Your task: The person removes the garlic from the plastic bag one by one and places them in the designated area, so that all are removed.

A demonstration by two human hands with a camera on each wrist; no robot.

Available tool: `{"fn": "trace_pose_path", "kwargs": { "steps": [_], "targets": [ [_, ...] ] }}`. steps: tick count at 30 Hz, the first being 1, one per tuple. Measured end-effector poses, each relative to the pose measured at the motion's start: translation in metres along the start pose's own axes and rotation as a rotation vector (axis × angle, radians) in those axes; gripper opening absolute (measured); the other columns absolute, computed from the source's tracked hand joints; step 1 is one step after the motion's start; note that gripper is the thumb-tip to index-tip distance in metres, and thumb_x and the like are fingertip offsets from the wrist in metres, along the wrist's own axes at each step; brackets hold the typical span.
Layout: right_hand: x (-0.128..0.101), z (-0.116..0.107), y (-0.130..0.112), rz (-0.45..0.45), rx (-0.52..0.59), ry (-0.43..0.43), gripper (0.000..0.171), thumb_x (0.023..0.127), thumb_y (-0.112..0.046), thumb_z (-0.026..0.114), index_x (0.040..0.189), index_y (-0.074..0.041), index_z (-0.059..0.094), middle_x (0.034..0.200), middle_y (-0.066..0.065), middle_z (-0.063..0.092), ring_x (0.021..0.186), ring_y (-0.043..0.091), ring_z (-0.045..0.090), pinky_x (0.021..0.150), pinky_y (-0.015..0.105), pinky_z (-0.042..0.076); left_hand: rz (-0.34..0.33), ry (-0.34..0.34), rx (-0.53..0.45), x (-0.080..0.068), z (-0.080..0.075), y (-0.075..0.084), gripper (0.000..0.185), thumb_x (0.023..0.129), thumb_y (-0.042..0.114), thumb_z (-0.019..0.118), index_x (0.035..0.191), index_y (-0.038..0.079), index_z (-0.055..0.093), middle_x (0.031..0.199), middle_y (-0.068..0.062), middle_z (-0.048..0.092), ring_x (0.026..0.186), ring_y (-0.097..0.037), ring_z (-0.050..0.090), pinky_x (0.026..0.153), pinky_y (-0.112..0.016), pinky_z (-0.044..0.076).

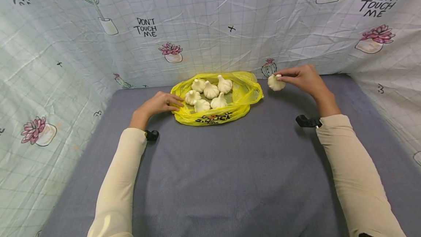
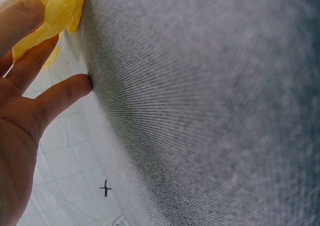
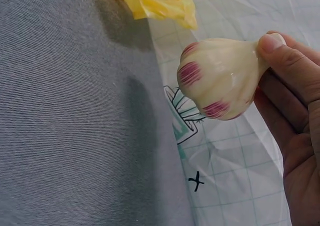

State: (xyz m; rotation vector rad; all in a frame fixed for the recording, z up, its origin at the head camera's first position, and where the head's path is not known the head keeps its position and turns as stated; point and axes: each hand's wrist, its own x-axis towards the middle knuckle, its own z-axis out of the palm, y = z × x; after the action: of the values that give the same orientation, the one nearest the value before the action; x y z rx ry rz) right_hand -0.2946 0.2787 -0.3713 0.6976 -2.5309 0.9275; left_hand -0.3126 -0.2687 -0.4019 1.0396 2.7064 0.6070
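Garlic bulb [image 3: 220,78], pinched by its stem tip between the thumb and fingers of the right hand [image 1: 304,78], hangs above the grey cloth [image 1: 230,175] just right of the yellow bag [image 1: 245,96]; it looks light, firm and papery-skinned, so the stem or a cupped hold round its body should serve. It is creamy white with purple-red streaks. The left hand [image 1: 161,103] presses nearly straight fingers on the bag's near-left edge, where six more bulbs [image 1: 210,90] lie.
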Motion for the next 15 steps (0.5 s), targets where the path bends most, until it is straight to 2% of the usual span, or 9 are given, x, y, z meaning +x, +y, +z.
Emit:
{"fn": "trace_pose_path", "kwargs": {
  "steps": [2,6,8,12,15],
  "targets": [
    [0.004,-0.001,0.002,0.004,-0.015,-0.016,0.019,0.089,-0.012,0.08,0.107,-0.01,0.082,0.097,0.012,0.078,0.063,-0.009,0.051,0.058,0.014,0.037,-0.003,-0.002,-0.006,-0.001,0.0,0.0,0.027,0.093,0.02,0.076,0.12,0.016,0.078,0.136,-0.008,0.066,0.129,-0.03,0.058,0.084,-0.039,0.048],
    [0.014,-0.003,0.006,0.047,0.007,-0.053,0.019,0.09,-0.015,0.079,0.108,-0.009,0.082,0.101,0.012,0.078,0.072,-0.014,0.057,0.063,0.012,0.041,-0.01,0.0,-0.016,-0.002,0.0,0.002,0.027,0.093,0.019,0.076,0.12,0.015,0.078,0.137,-0.008,0.066,0.129,-0.03,0.059,0.078,-0.036,0.046],
    [0.017,-0.004,0.007,0.082,0.017,-0.069,0.02,0.091,-0.017,0.079,0.109,-0.009,0.082,0.101,0.012,0.078,0.071,-0.013,0.058,0.062,0.013,0.041,-0.01,0.003,-0.016,-0.002,0.0,0.002,0.027,0.093,0.019,0.076,0.12,0.015,0.078,0.137,-0.009,0.065,0.128,-0.03,0.059,0.075,-0.034,0.045],
    [0.022,-0.006,0.01,0.151,0.011,-0.102,0.023,0.092,-0.025,0.078,0.111,-0.012,0.081,0.102,0.009,0.078,0.069,-0.008,0.057,0.06,0.017,0.04,-0.002,0.009,-0.02,-0.002,0.001,0.002,0.026,0.093,0.019,0.076,0.119,0.015,0.079,0.136,-0.009,0.066,0.128,-0.03,0.059,0.077,-0.035,0.046],
    [0.023,-0.004,0.012,0.194,-0.004,-0.125,0.026,0.092,-0.031,0.078,0.113,-0.015,0.081,0.104,0.008,0.078,0.071,-0.009,0.056,0.061,0.018,0.04,0.006,0.012,-0.021,-0.002,0.001,0.001,0.026,0.093,0.017,0.076,0.118,0.015,0.079,0.136,-0.008,0.066,0.129,-0.03,0.059,0.081,-0.038,0.048]
  ]
}}
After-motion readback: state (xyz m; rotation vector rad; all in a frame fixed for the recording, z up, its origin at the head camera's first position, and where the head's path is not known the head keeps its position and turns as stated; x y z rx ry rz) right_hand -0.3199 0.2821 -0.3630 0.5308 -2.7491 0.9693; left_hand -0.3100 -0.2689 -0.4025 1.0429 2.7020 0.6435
